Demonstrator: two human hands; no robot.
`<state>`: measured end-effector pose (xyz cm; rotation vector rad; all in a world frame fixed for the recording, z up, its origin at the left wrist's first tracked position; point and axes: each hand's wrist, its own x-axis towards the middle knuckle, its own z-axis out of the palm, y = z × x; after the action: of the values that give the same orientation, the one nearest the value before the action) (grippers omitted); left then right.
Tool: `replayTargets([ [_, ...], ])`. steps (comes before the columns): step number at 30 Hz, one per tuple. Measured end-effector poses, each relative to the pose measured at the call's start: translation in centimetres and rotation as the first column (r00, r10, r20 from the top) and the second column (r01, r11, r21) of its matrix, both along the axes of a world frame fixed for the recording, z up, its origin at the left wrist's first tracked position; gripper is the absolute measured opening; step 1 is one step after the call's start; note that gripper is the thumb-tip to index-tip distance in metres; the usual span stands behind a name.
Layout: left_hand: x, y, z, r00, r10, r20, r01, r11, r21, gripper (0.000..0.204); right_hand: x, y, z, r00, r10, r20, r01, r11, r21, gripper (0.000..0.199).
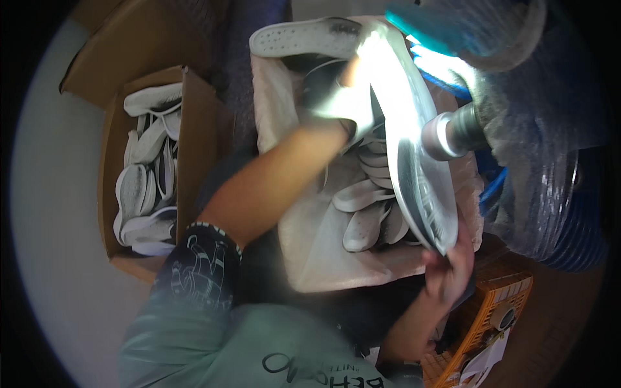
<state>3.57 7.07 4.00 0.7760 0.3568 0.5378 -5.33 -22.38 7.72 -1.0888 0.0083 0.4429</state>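
A long white shoe sole (pixel 404 139) stretches between my two hands, tilted, its upper half washed out by a strong light. My left hand (pixel 343 103), blurred and overexposed, closes on its upper end; some of the fingers are lost in the glare. At the lower tip, the fingers of my right hand (pixel 449 268) are closed around the sole. A short metallic cylinder with a pale rim (pixel 441 136) meets the sole's right side; I cannot tell whether they touch. Under the sole, several loose white soles (pixel 362 226) lie in a bin lined with pale sheeting (pixel 336 271).
Another perforated sole (pixel 297 39) lies across the bin's far rim. At left stands an open cardboard box (pixel 187 161) of soles. Plastic-wrapped equipment (pixel 524 116) with a blue ribbed hose (pixel 572 242) crowds the right. An orange crate (pixel 479 323) sits at the lower right.
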Motion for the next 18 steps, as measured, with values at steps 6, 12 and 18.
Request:
replayTargets([
  [6, -8.2, 6.4, 0.3, 0.851, -0.077, 0.519, 0.280, 0.903, -0.325, 0.062, -1.3, 7.1, -3.8, 0.855, 0.509, -0.096, -0.458, 0.829, 0.320, 0.091],
  [12, -18.6, 11.5, 1.9, 0.937, 0.063, 0.345, -0.099, 0.991, 0.089, 0.064, -3.3, 12.2, -6.2, 0.728, 0.684, -0.050, -0.601, 0.671, 0.434, 0.092],
  [18, -33.5, 20.8, 5.3, 0.718, 0.686, 0.119, -0.574, 0.486, 0.659, 0.060, 4.3, 11.9, -10.7, 0.499, 0.814, 0.296, -0.493, 0.548, -0.675, 0.070],
])
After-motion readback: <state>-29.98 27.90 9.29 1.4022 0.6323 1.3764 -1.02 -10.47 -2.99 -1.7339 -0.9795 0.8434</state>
